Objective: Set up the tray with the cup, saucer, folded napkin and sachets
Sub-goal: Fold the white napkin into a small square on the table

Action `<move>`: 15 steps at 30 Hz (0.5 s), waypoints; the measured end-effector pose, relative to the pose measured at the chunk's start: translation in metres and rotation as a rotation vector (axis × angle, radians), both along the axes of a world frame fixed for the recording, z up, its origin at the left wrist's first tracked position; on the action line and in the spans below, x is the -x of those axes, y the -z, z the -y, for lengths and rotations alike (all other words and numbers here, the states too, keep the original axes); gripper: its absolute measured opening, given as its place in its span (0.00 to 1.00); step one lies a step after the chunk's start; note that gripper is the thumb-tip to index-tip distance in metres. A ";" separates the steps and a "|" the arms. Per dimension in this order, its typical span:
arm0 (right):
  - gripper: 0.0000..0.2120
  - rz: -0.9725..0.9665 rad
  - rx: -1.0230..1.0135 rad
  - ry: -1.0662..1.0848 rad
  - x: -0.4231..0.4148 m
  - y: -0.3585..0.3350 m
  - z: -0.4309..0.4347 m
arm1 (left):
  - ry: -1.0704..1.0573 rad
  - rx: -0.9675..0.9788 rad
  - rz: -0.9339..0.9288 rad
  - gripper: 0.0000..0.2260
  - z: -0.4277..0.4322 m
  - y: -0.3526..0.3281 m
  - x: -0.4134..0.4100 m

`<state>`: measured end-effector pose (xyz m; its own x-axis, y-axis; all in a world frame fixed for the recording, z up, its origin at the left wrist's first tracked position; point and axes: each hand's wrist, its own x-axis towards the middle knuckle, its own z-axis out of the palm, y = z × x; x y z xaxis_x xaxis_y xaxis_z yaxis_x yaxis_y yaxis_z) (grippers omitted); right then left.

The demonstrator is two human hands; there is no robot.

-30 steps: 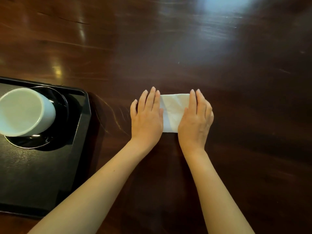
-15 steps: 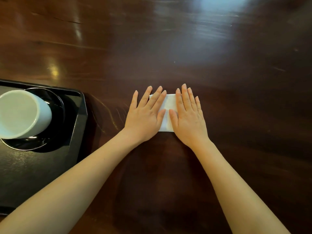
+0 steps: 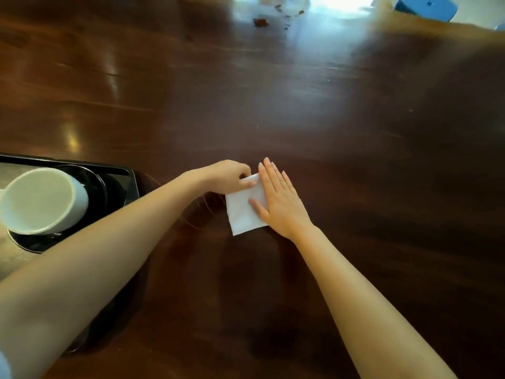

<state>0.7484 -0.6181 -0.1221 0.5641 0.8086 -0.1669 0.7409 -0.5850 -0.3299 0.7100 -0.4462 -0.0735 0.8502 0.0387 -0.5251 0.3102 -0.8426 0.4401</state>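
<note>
A folded white napkin lies on the dark wooden table just right of the tray. My left hand pinches the napkin's far left corner between thumb and fingers. My right hand lies flat, fingers together, pressing on the napkin's right part and hiding it. The black tray sits at the left edge of view. On it stands a black saucer with a white cup on top. My left forearm crosses over the tray's near part. No sachets are in view.
Bare polished wood stretches ahead and to the right. Small brown scraps lie far back near a bright glare. A blue object stands beyond the table's far right corner.
My left hand has gone from lying flat on the napkin to pinching its far corner. The napkin now shows a wider square shape. The camera has tilted up, showing more of the table's far end.
</note>
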 end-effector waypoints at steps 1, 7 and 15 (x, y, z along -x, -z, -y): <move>0.37 -0.033 -0.041 0.086 0.002 -0.003 0.001 | -0.022 0.036 0.006 0.09 0.001 -0.003 0.003; 0.28 -0.613 -0.506 0.809 0.015 -0.065 -0.005 | -0.464 0.558 0.283 0.10 0.013 -0.051 0.030; 0.13 -0.783 -0.976 0.800 0.024 -0.151 -0.033 | -0.844 1.250 0.489 0.12 0.025 -0.114 0.057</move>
